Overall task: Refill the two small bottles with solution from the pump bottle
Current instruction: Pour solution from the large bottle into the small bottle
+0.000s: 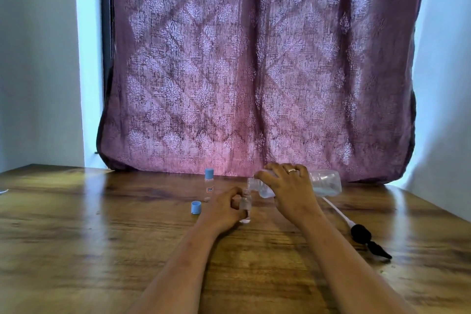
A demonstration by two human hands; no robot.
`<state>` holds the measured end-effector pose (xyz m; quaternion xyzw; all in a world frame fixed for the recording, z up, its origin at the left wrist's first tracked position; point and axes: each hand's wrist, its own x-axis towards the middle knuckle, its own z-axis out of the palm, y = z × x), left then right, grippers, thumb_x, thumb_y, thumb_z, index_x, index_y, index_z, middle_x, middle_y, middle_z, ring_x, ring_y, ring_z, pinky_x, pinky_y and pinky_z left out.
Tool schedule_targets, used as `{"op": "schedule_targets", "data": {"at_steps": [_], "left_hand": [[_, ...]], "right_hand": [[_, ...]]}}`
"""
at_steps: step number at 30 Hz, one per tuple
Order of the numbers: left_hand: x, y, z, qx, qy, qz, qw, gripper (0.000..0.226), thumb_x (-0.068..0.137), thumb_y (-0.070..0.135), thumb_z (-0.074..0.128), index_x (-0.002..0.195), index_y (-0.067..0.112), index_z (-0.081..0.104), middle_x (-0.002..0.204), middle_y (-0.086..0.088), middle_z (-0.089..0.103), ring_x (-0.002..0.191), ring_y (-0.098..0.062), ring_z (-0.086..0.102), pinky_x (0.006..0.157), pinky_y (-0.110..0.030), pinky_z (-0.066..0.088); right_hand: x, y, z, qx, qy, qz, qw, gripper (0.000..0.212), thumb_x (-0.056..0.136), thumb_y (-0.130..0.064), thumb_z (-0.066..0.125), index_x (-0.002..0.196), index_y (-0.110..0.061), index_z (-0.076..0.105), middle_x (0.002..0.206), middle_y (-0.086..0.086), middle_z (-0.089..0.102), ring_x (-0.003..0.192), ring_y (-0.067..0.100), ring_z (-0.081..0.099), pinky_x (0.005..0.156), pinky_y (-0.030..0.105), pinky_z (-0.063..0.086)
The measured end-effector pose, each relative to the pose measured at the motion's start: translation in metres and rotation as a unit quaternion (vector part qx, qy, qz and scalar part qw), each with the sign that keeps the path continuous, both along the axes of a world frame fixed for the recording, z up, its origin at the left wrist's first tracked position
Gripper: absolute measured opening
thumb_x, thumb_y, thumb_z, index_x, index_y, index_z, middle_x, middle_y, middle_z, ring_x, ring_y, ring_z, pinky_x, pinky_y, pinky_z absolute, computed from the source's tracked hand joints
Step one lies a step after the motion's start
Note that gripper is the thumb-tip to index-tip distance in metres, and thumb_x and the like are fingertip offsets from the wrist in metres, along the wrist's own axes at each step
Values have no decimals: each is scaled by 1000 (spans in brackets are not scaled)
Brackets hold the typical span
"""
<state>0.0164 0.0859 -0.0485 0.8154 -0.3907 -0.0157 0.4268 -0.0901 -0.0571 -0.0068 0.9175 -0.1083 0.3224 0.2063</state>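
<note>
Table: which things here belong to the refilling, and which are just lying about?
Job: big bottle, tilted in right hand; open small bottle in left hand; capped small bottle; loose blue cap; removed pump.
Lying about: curtain behind; white scrap at left edge.

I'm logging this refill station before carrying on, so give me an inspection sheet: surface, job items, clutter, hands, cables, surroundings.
Surface: wooden table.
Job's things: pump bottle tipped toward open small bottle; capped small bottle upright; loose blue cap; pump head with tube lying on table.
Clutter: small white thing at left edge, unidentifiable.
Hands: left hand grips open small bottle; right hand grips pump bottle.
Cables: nothing seen.
Surroundings: patterned curtain, pale walls.
</note>
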Motion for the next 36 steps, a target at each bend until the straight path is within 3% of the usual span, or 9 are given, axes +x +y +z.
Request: {"op": "schedule_targets", "data": {"at_steps": [7, 13, 23, 36], "left_hand": [[1, -1, 1, 9, 3, -1, 1000, 54, 82, 24, 67, 133, 27, 48, 119, -6, 63, 107, -23, 61, 97, -44, 50], [0, -1, -2, -16, -23, 11, 1000, 41, 79, 23, 68, 117, 30, 57, 94, 1, 68, 87, -19, 66, 85, -44, 55], [1, -1, -2, 1, -42, 11, 999, 51, 80, 28, 68, 128, 31, 51, 94, 7, 61, 89, -14, 61, 81, -31, 51], [0, 0, 0, 5, -36, 9, 999, 49, 81, 27, 68, 127, 31, 51, 97, 4, 63, 95, -16, 63, 88, -37, 53]], "right_hand": [[0, 0, 0, -3, 4, -2, 1000, 71, 69, -2, 62, 125, -41, 41, 136, -4, 45, 117, 25, 48, 95, 42, 31], [0, 0, -1, -4, -8, -1, 1000, 68, 68, -1, 61, 123, -39, 46, 133, -4, 49, 113, 25, 52, 93, 42, 33], [0, -1, -1, -1, -1, -6, 1000, 67, 73, -5, 59, 126, -41, 40, 138, -5, 44, 119, 23, 47, 97, 42, 30], [1, -1, -1, 6, -4, -2, 1000, 68, 71, -3, 61, 125, -40, 43, 136, -4, 47, 118, 24, 49, 96, 43, 32]]}}
